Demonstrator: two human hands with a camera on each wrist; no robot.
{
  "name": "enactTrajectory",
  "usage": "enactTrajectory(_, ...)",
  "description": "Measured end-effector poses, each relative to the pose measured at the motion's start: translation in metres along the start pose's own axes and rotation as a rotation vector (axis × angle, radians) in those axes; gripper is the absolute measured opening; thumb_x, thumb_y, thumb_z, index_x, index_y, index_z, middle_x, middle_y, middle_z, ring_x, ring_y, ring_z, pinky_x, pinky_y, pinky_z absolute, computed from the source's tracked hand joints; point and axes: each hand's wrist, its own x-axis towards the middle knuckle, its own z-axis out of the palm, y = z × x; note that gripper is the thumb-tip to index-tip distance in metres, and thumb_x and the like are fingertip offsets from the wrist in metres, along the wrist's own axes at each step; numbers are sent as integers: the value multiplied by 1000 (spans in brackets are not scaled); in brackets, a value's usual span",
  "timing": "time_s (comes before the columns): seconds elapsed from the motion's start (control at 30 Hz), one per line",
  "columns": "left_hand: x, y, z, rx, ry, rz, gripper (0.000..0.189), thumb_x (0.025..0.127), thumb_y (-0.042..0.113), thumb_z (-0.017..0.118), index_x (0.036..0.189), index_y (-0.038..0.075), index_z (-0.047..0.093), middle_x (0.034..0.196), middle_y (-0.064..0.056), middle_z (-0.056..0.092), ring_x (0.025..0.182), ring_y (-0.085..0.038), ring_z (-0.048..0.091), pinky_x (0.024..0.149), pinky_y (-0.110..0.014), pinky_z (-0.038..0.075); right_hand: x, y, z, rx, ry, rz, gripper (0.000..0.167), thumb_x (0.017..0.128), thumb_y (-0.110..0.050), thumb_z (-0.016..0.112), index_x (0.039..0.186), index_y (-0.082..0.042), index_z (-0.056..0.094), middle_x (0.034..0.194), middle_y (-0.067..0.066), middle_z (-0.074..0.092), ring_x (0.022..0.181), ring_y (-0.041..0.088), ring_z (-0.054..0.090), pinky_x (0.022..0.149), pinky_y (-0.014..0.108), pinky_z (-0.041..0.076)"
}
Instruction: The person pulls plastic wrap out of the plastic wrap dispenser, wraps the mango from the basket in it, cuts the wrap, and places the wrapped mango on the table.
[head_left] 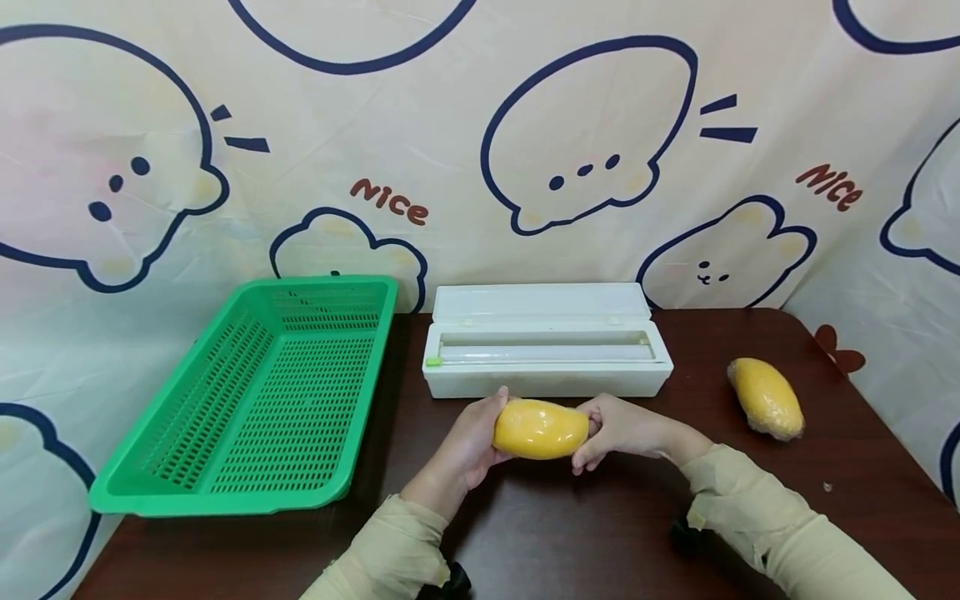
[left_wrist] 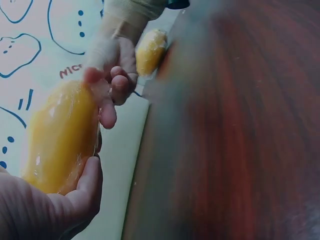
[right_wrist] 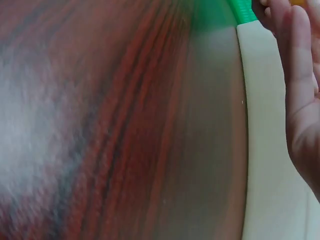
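A yellow mango (head_left: pixel 541 429) in shiny clear film is held level above the table, in front of the white wrap box. My left hand (head_left: pixel 474 435) grips its left end, the thumb along the top. At the other end, the bent fingers and thumb of my right hand (head_left: pixel 626 427) pinch the mango's wrapped tip. In the left wrist view the mango (left_wrist: pixel 62 137) shows wrinkled film near the left palm (left_wrist: pixel 42 212). Only part of the right hand (right_wrist: pixel 302 105) appears in the right wrist view.
Behind the hands stands the white cling film box (head_left: pixel 547 383), lid raised, a roll inside and a green slider at its left. A green perforated basket (head_left: pixel 217 505) is on the left. Another film-wrapped mango (head_left: pixel 765 398) lies at the right on the dark wooden table (head_left: pixel 570 542).
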Motion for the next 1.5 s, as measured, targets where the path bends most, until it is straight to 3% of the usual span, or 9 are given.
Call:
enactTrajectory(0.27,-5,-3,0,37,7,3,47,112,32,39,127,-7,59,102,-10,62,83,-17,60,72,-33,56,3,-4,9,-219,52,-44,25,83,0,82,105,3,71,83,11,76,71,19,73,62,32,60)
enactTrajectory(0.43,-8,-1,-1,77,-2,22,46,112,32,40,127,-7,58,105,-11,62,84,-17,60,75,-35,57,6,-2,13,-543,120,-152,21,80,-11,88,96,-12,74,78,-10,73,63,7,67,56,28,58)
enactTrajectory(0.6,-9,2,0,106,6,65,42,111,27,43,125,-10,58,105,-12,62,82,-16,59,73,-33,56,8,1,15,-832,229,-304,24,78,-19,91,93,-18,72,84,-18,67,72,-2,58,66,24,54)
enactTrajectory(0.9,-7,3,0,97,56,53,36,108,18,41,122,-9,61,105,-14,63,82,-17,60,71,-31,55,10,1,16,-951,271,-409,21,81,-12,85,90,-19,68,78,-18,60,69,-2,53,63,21,50)
enactTrajectory(1.13,-9,-3,3,12,16,-43,42,112,26,37,123,-6,62,107,-14,62,85,-21,62,73,-38,58,15,-3,12,-1177,382,-729,34,75,10,73,76,-17,52,62,-13,49,56,-2,44,51,16,42)
enactTrajectory(1.2,-9,-1,4,-11,12,-48,42,112,28,37,123,-5,62,108,-14,62,85,-21,62,72,-39,58,15,-6,10,-1161,390,-731,35,75,11,74,78,-17,53,63,-13,50,57,-2,44,52,16,42)
enactTrajectory(1.3,-7,5,3,2,27,-17,41,112,30,39,123,-4,60,110,-14,61,87,-21,61,72,-37,57,11,-9,7,-1043,370,-533,24,83,6,76,88,-15,64,74,-11,62,62,-1,51,57,19,49)
enactTrajectory(1.4,-5,10,1,12,41,16,43,112,31,40,127,-6,57,111,-14,59,88,-20,60,73,-35,56,5,-11,6,-760,364,-273,11,97,-2,67,105,-8,71,82,-3,69,61,6,58,57,25,52)
enactTrajectory(1.5,-4,10,-1,15,65,44,43,112,31,40,127,-7,55,108,-14,59,85,-19,58,72,-32,54,3,-14,6,-384,313,-112,29,111,-19,46,113,1,68,79,6,69,54,11,56,49,24,46)
